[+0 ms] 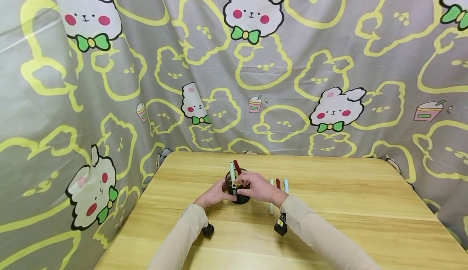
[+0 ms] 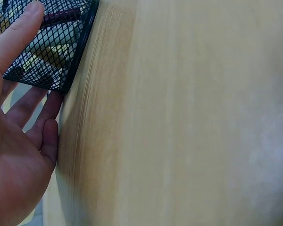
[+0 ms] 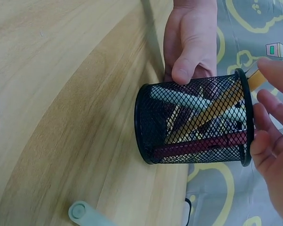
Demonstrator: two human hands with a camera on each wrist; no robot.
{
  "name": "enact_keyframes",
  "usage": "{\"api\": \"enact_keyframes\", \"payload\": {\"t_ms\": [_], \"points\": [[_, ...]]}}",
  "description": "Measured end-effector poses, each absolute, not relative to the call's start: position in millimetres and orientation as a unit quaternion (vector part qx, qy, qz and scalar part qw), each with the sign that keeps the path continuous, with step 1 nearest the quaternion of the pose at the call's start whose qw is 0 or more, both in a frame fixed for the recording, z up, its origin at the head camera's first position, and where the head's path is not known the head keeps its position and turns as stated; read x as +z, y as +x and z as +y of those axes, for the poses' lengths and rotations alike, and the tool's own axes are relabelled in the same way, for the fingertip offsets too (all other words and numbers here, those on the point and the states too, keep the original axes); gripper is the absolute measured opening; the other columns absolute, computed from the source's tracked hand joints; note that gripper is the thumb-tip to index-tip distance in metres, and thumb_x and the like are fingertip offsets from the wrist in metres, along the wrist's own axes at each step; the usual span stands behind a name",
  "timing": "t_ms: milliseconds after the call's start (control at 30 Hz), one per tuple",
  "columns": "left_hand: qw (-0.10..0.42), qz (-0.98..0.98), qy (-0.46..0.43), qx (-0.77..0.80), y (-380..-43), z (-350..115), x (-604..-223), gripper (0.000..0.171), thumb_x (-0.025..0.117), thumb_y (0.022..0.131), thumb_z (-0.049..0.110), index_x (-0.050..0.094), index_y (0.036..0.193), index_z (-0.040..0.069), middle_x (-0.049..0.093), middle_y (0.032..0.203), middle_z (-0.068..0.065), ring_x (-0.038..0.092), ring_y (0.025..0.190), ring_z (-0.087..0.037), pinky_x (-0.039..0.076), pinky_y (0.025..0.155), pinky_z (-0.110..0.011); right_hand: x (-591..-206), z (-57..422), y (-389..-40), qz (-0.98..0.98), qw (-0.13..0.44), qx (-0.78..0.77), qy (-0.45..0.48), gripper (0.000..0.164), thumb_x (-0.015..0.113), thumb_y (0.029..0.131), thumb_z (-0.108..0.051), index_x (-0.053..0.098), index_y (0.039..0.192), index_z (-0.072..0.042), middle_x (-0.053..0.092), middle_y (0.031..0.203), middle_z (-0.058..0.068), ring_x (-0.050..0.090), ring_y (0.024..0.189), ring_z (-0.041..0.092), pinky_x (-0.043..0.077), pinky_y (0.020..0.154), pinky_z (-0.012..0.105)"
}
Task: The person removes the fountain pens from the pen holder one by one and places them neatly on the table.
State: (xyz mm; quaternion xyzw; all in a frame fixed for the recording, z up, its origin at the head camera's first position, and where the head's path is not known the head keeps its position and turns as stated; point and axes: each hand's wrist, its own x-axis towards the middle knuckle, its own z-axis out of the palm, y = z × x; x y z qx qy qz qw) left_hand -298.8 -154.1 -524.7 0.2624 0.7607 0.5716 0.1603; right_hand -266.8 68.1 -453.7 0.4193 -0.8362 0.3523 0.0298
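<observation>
A black mesh pen holder (image 3: pixel 153 127) stands on the table with several pens inside. My left hand (image 1: pixel 215 193) grips its side, thumb (image 2: pixel 20 37) along the mesh and the other fingers around its far side. My right hand (image 1: pixel 257 186) is at the rim, its fingertips pinching the top end of a yellow-orange pen (image 3: pixel 217 107) that slants down inside. A dark red pen (image 3: pixel 203 144) lies along the inner wall. From the rim rise a pale green pen (image 1: pixel 232 169) and a dark red pen top (image 1: pixel 237 167).
Right of the holder, partly behind my right wrist, lie a pale green pen (image 1: pixel 271 209), a dark red pen (image 1: pixel 278 184) and a light blue pen (image 1: pixel 286 185). The wooden table (image 1: pixel 347 221) meets a patterned curtain (image 1: pixel 278 132) at its back and left.
</observation>
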Motion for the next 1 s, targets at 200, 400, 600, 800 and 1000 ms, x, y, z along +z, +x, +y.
{"api": "enact_keyframes", "payload": {"t_ms": [200, 400, 600, 800, 1000], "points": [[0.159, 0.765, 0.256, 0.569, -301, -154, -529, 0.07, 0.073, 0.08, -0.001, 0.042, 0.141, 0.014, 0.051, 0.133, -0.007, 0.05, 0.117, -0.023, 0.04, 0.095, -0.039, -457, 65, -267, -0.856, 0.036, 0.347, 0.382, 0.019, 0.071, 0.086, -0.018, 0.065, 0.104, -0.015, 0.06, 0.09, 0.001, 0.049, 0.071, 0.009, 0.043, 0.06, 0.024], [0.153, 0.771, 0.251, 0.565, -300, -155, -527, 0.066, 0.075, 0.08, 0.005, 0.046, 0.138, 0.018, 0.054, 0.13, -0.004, 0.051, 0.115, -0.021, 0.039, 0.096, -0.039, -457, 65, -266, -0.861, 0.042, 0.337, 0.378, 0.022, 0.072, 0.086, -0.017, 0.067, 0.106, -0.012, 0.063, 0.093, -0.002, 0.053, 0.074, 0.008, 0.046, 0.062, 0.025], [0.152, 0.766, 0.265, 0.565, -299, -155, -526, 0.068, 0.075, 0.079, 0.002, 0.044, 0.139, 0.013, 0.055, 0.129, -0.006, 0.052, 0.114, -0.021, 0.04, 0.096, -0.036, -457, 69, -267, -0.857, 0.053, 0.324, 0.397, 0.025, 0.071, 0.085, -0.011, 0.068, 0.11, -0.01, 0.064, 0.105, -0.001, 0.058, 0.081, 0.008, 0.048, 0.067, 0.024], [0.158, 0.762, 0.267, 0.568, -294, -152, -515, 0.066, 0.072, 0.08, -0.004, 0.044, 0.138, 0.008, 0.054, 0.129, -0.009, 0.051, 0.114, -0.024, 0.039, 0.096, -0.04, -457, 72, -265, -0.852, 0.043, 0.356, 0.381, 0.025, 0.07, 0.087, -0.015, 0.066, 0.111, -0.01, 0.064, 0.098, -0.004, 0.058, 0.08, 0.009, 0.048, 0.065, 0.025], [0.163, 0.761, 0.269, 0.567, -285, -151, -499, 0.063, 0.072, 0.078, -0.007, 0.046, 0.135, 0.005, 0.057, 0.125, -0.007, 0.051, 0.114, -0.023, 0.037, 0.097, -0.043, -459, 74, -266, -0.847, 0.057, 0.389, 0.357, 0.021, 0.071, 0.086, -0.019, 0.067, 0.104, -0.009, 0.065, 0.09, -0.009, 0.059, 0.078, 0.007, 0.049, 0.067, 0.025]]}}
